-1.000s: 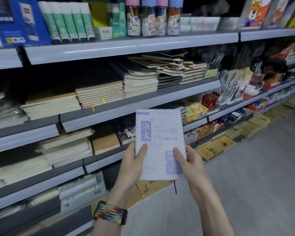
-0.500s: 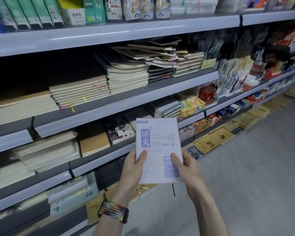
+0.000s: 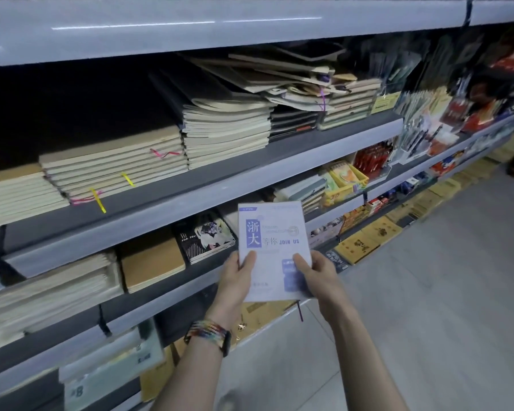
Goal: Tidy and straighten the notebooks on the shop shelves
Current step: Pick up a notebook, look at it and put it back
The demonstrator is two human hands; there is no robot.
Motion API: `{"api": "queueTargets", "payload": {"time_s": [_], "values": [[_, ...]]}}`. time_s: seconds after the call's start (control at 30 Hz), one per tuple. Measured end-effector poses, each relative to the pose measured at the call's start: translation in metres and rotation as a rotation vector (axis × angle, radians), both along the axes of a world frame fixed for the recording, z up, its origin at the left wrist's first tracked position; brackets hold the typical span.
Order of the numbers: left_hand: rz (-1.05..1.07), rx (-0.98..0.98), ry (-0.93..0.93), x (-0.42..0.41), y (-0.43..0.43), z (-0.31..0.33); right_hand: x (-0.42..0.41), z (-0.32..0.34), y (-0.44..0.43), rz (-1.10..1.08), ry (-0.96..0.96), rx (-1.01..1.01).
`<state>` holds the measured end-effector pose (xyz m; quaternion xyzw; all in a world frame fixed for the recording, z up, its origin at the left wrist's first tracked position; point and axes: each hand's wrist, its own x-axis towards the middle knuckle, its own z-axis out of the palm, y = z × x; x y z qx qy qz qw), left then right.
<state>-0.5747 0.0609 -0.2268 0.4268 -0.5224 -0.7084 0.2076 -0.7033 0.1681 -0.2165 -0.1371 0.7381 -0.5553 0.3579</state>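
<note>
Both hands are on it: the left hand pinches the white-and-purple notebook at its lower left edge and the right hand grips the lower right, the book upright just below centre. Bare floor opens toward 4 o'clock; shelves crowd in from 9 to 1, with a tumbled notebook pile at 1 o'clock. Same two-handed hold as half a second ago, but the view has closed in and the top-shelf goods are gone.

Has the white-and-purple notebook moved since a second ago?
Yes, slightly. The white-and-purple notebook looks smaller while the black illustrated notebook on the shelf looks larger, so it has gone forward toward that shelf, staying just right of the black one.
</note>
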Motion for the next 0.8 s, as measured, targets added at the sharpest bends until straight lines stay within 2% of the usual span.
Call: {"api": "queueTargets", "payload": {"time_s": [0.33,0.6,0.8], "values": [[0.041,0.089,-0.049,-0.009,-0.069,-0.031,-0.015,-0.037,-0.075,0.060,-0.036,0.117],[0.102,0.117,-0.094,-0.024,-0.099,-0.052,-0.038,-0.048,-0.102,0.230,-0.133,0.204],[0.203,0.220,-0.085,-0.047,-0.114,-0.061,-0.063,-0.045,-0.124,0.234,-0.148,0.139]]}}
